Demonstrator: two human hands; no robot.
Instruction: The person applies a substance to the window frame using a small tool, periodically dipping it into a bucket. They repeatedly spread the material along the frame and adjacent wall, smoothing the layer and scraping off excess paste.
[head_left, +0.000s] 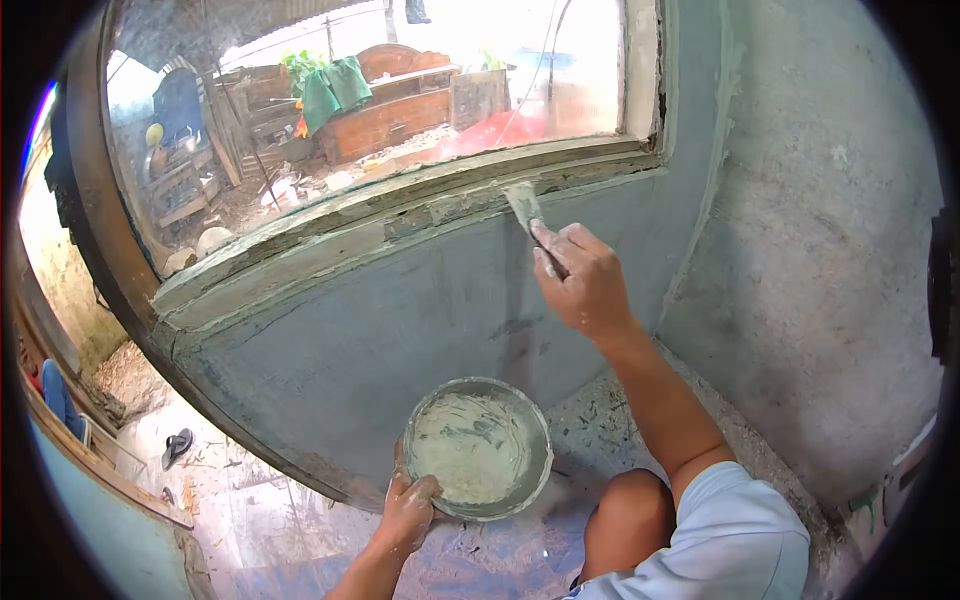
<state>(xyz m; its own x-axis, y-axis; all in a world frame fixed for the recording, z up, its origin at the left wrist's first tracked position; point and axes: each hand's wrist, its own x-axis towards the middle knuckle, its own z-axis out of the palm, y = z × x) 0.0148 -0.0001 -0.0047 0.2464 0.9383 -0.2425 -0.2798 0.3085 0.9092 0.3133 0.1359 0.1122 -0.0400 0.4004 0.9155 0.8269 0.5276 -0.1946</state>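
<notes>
My right hand (585,278) is closed around the dark handle of a putty knife (522,203). The pale, smeared blade lies against the lower edge of the window frame (400,218), near its right part. My left hand (408,505) grips the rim of a round bowl (548,455), thumb over the edge, low in front of the wall. Inside the bowl is pale greenish putty (470,450), spread over the bottom with streaks in it. Fresh-looking filler marks run along the frame's lower ledge.
A grey plastered wall (370,320) stands below the window, meeting another rough wall (820,250) on the right. Debris litters the floor (600,420) along the wall. A sandal (177,448) lies at left. Beyond the glass are wooden furniture (390,105) and a green cloth (335,92).
</notes>
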